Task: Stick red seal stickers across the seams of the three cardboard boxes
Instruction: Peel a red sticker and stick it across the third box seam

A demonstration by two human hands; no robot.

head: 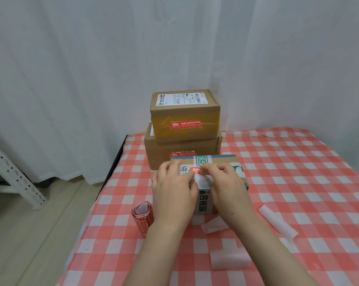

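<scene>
Pink-white checked cloth on desk (298, 172), white pleated curtain (71, 79) behind. Left hand (172, 188) lies flat on small taped cardboard box (205, 203). Right hand (228, 184) fingertips on glossy red rectangular seal sticker (195, 170) atop it, pinch or press unclear. Stack of two brown cardboard boxes (174, 145) beyond hands.
</scene>
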